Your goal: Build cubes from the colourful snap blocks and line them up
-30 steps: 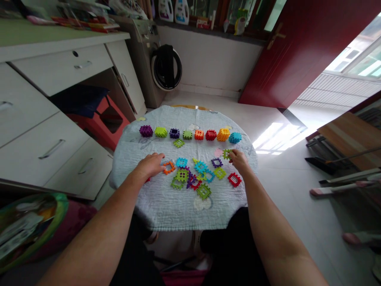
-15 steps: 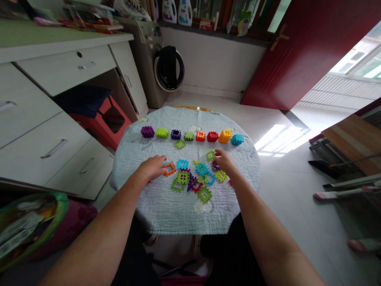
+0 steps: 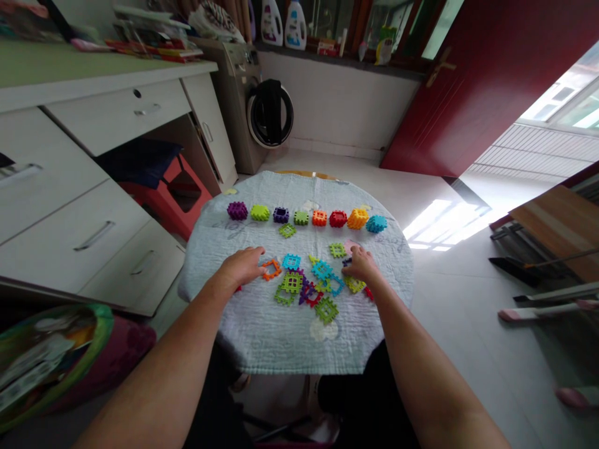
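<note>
My left hand (image 3: 242, 265) rests low over the cloth, fingers and thumb apart, with its thumb side at the corner of an orange square frame piece (image 3: 271, 269). My right hand (image 3: 362, 264) is open above a dark purple notched piece (image 3: 347, 262), which it partly hides. A yellow-green piece (image 3: 354, 284) lies under its wrist side, and a green window piece (image 3: 337, 250) lies flat just left of its fingers. Between the hands is a loose heap of notched plastic pieces, with a blue one (image 3: 291, 261), a green one (image 3: 292, 282) and a teal one (image 3: 321, 269).
Colour-sorted stacks, from a purple stack (image 3: 237, 211) to a blue stack (image 3: 376, 224), line the far side of the cloth-covered table (image 3: 281, 349). One green piece (image 3: 287, 231) lies before them. Drawers (image 3: 93, 237) and a red stool (image 3: 173, 199) stand left.
My right hand has come away from the green window piece, which now lies flat, and shifted slightly right and toward me. The left hand stays by the orange piece. The view has shifted slightly.
</note>
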Motion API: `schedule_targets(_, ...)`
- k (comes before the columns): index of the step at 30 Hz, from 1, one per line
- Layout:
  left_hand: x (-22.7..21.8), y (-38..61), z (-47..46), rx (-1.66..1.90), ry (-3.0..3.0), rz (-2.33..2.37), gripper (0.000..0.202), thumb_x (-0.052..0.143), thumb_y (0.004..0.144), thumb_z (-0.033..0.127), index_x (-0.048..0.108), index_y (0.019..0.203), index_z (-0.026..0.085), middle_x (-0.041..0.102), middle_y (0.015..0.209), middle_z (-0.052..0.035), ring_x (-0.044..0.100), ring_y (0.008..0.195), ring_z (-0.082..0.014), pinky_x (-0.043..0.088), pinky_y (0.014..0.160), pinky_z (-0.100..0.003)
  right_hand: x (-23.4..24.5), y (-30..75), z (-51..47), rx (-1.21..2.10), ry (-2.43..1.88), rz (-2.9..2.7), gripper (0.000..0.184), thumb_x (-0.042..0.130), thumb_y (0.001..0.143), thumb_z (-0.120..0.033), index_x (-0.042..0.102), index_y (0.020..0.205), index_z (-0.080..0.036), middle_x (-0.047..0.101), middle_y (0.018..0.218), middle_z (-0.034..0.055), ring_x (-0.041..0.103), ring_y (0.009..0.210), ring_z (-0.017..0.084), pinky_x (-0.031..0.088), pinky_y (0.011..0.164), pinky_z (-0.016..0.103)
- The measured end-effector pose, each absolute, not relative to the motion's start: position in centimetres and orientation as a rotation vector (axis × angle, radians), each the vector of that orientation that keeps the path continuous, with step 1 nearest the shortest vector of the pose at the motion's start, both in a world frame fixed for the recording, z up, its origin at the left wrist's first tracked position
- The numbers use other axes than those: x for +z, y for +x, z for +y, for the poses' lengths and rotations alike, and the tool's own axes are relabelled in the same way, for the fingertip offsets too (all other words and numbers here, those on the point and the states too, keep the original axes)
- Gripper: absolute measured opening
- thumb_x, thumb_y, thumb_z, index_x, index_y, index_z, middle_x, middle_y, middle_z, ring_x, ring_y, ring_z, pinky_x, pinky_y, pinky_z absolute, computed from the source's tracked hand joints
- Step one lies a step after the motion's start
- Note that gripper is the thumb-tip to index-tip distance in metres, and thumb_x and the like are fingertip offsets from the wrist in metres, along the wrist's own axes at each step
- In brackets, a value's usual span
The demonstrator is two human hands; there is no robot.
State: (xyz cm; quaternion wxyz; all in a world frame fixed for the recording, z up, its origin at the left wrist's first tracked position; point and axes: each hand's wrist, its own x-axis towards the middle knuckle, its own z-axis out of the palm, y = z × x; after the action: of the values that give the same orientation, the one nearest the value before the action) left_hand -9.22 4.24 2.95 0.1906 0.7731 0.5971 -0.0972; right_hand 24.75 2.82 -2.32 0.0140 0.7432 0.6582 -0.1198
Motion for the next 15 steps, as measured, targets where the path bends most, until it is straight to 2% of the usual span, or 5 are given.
schedule_targets(4,2.9,-9.4,4.2,-0.26,2.17,1.686,0.05,0.056,0.081,0.032,0.051,0.129,0.018,0.057,0.134,-0.0129,0.055,0.122,-0.0252,0.044,0.097,-0.032,-0.5,25.1,2.2,-0.321,2.231,1.909,0.044,0.067,0.07,-0.028,0.06,0.112,-0.015,0.058,0.114,0.0171,0.054,0.106,0.033,0.043,0.083,0.039)
schedule_targets(7,3.0,-9.3,4.2,-0.254,2.182,1.692,0.049,0.056,0.081,0.032,0.051,0.128,0.019,0.058,0.133,-0.0128,0.056,0.12,-0.0256,0.044,0.097,-0.033,0.4,24.3,2.3,-0.263,2.227,1.98,0.04,0.064,0.075,-0.029,0.063,0.112,-0.016,0.058,0.116,0.018,0.053,0.108,0.034,0.041,0.084,0.041)
schedule_targets(10,2.9,-9.0,4.1,-0.255,2.19,1.695,0.045,0.056,0.081,0.031,0.053,0.124,0.021,0.06,0.131,-0.0119,0.058,0.118,-0.0257,0.045,0.095,-0.033,0.7,21.5,3.4,-0.282,2.209,2.238,0.039,0.061,0.08,-0.031,0.062,0.117,-0.017,0.059,0.118,0.0154,0.053,0.109,0.03,0.039,0.09,0.039)
schedule_targets(15,2.4,-8.4,3.9,-0.229,2.202,1.653,0.037,0.055,0.082,0.032,0.055,0.118,0.021,0.063,0.123,-0.0122,0.061,0.112,-0.0261,0.046,0.092,-0.035,0.6,13.7,7.3,-0.472,1.937,2.57,0.029,0.057,0.085,-0.026,0.065,0.111,-0.016,0.065,0.111,0.0121,0.057,0.103,0.023,0.038,0.095,0.034)
